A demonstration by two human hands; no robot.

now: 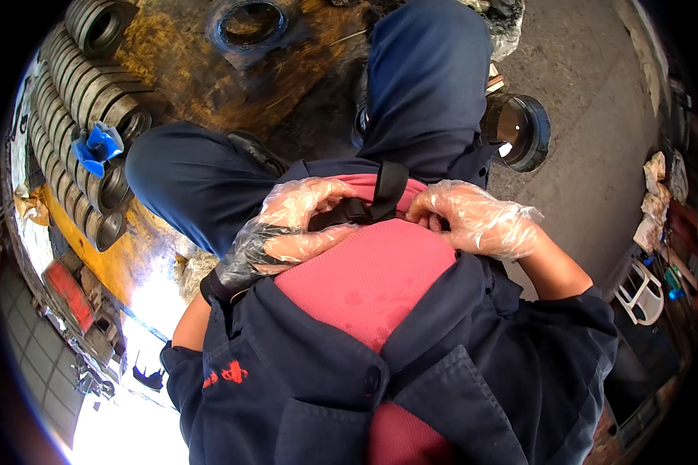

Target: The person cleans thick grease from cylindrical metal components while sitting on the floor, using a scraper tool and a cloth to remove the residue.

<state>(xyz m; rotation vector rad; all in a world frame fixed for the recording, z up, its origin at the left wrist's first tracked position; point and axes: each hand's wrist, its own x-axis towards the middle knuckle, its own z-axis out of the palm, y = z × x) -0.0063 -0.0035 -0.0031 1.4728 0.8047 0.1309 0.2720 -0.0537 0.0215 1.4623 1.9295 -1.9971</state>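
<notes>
Both my hands wear thin clear plastic gloves and are at my waist, in front of a pink ribbed shirt (368,267). My left hand (291,221) is curled round a black buckle-like piece (347,212), its glove smeared dark near the thumb. From that piece a black strap (390,186) stands up in a fold between the hands. Fingers bent inward, my right hand (477,217) is closed at the shirt's right edge; what it grips there is hidden. My dark blue jacket (310,349) hangs open around the shirt.
Rows of metal rings (93,93) are stacked at the far left, with a blue crumpled piece (98,147) on them. A dark ring (248,27) lies on the stained floor ahead. Beside my right knee sits a round open container (531,132). A white plastic chair (641,293) is at right.
</notes>
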